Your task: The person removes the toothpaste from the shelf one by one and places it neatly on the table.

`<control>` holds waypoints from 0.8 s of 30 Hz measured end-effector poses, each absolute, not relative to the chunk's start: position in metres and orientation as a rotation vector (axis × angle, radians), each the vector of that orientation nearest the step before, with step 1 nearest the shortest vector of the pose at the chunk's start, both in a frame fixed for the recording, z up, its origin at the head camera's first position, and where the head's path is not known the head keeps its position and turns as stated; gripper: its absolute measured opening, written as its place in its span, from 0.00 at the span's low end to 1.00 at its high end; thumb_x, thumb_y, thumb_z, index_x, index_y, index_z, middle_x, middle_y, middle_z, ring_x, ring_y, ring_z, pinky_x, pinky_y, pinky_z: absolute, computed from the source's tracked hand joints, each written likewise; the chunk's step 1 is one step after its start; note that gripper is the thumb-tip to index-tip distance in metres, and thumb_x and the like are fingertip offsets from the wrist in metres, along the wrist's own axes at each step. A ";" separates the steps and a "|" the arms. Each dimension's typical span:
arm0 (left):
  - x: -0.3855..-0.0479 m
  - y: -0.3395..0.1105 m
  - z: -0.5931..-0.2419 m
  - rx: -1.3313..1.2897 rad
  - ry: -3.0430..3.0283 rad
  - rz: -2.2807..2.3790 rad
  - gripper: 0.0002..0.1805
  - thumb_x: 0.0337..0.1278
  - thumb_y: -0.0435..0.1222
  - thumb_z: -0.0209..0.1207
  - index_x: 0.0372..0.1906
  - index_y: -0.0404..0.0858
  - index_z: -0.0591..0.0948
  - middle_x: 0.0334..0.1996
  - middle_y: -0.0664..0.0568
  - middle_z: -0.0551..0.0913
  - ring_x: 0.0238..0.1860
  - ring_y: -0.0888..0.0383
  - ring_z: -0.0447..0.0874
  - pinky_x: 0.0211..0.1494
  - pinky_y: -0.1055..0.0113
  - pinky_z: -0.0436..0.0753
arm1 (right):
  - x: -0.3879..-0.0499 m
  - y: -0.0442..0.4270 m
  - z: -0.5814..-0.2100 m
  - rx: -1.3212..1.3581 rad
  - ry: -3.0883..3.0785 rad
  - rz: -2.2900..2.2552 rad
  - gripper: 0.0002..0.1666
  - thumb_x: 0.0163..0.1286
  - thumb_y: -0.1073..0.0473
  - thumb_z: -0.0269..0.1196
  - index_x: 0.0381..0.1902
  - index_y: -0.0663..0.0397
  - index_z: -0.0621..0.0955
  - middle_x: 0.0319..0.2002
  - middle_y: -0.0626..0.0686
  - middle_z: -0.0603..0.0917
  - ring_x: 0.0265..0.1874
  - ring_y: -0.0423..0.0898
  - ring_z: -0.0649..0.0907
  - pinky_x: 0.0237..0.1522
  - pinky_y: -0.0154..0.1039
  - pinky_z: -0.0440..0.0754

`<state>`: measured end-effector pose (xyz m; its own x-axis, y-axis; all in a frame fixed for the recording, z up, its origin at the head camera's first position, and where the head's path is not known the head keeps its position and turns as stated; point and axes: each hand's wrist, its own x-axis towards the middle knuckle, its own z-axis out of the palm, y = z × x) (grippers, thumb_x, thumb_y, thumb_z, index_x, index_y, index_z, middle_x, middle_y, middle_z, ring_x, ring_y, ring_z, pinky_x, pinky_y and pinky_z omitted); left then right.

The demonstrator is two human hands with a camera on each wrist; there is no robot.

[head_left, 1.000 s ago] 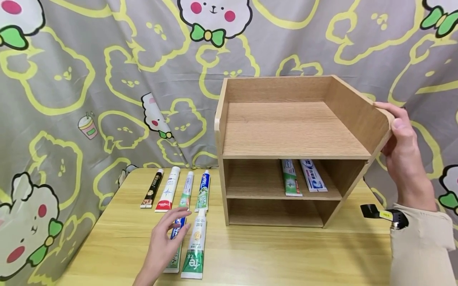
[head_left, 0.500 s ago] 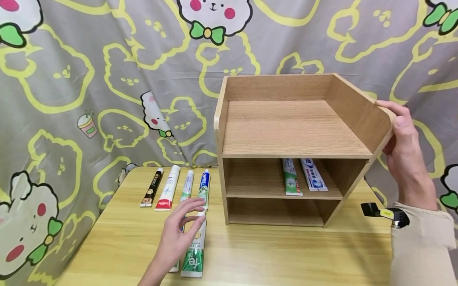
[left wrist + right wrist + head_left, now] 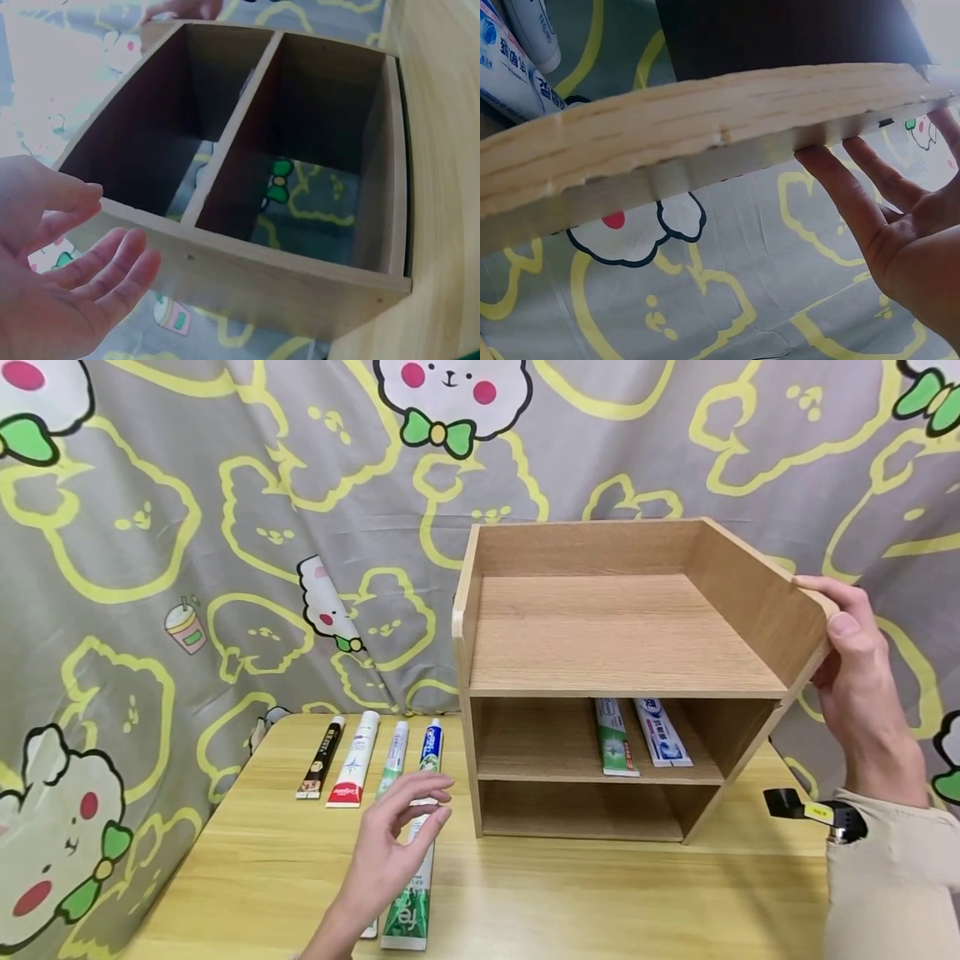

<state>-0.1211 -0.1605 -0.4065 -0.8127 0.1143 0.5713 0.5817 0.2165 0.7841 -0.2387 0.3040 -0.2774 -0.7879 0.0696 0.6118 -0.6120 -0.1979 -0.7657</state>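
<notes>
My left hand [image 3: 392,847] hovers over the toothpaste tubes at the table's left, its fingers loosely bent with nothing between them. Beneath it lies a white-and-green toothpaste tube [image 3: 407,917], partly covered by the hand; another tube beside it is mostly hidden. Just beyond the fingertips is a blue-and-green toothpaste tube [image 3: 431,745]. My right hand [image 3: 862,672] grips the upper right side panel of a wooden shelf [image 3: 615,635]. In the right wrist view, fingertips [image 3: 810,156] touch the panel's outer face. A green-and-white tube [image 3: 617,739] and a blue-and-white tube [image 3: 662,735] lie on the middle level.
A black tube [image 3: 321,758], a white-and-red Colgate tube [image 3: 355,760] and a slim pale tube [image 3: 395,756] form a row at the back left of the wooden table [image 3: 247,860]. A patterned grey curtain [image 3: 247,485] hangs behind the table and shelf.
My left hand has moved right and slightly away from me, from over the blue tube to above the white-and-green one. My right hand keeps its hold on the shelf.
</notes>
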 end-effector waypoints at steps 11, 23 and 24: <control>-0.129 -0.143 -0.393 -0.740 -2.073 -1.671 0.16 0.66 0.24 0.63 0.56 0.33 0.83 0.54 0.46 0.82 0.46 0.49 0.85 0.52 0.60 0.88 | -0.236 0.308 -0.276 0.658 -1.640 2.075 0.32 0.74 0.58 0.58 0.72 0.65 0.69 0.60 0.62 0.69 0.43 0.52 0.75 0.30 0.34 0.83; -0.137 -0.123 -0.387 -0.790 -2.032 -1.761 0.14 0.67 0.26 0.63 0.56 0.33 0.83 0.56 0.46 0.81 0.47 0.48 0.85 0.54 0.57 0.87 | -0.243 0.322 -0.275 0.799 -1.634 2.138 0.27 0.78 0.67 0.44 0.72 0.66 0.68 0.61 0.61 0.69 0.44 0.51 0.76 0.30 0.36 0.85; -0.138 -0.121 -0.387 -0.795 -2.026 -1.771 0.14 0.67 0.26 0.63 0.56 0.33 0.83 0.56 0.46 0.81 0.47 0.48 0.85 0.54 0.58 0.87 | -0.245 0.323 -0.276 0.817 -1.634 2.138 0.27 0.78 0.68 0.43 0.72 0.66 0.68 0.61 0.61 0.69 0.45 0.51 0.76 0.30 0.36 0.85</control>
<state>-0.1384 -0.1215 -0.3870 -0.7880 0.1899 0.5857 0.6058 0.0696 0.7925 -0.2449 0.3234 -0.2762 -0.7818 -0.0826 0.6180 -0.5746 -0.2894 -0.7656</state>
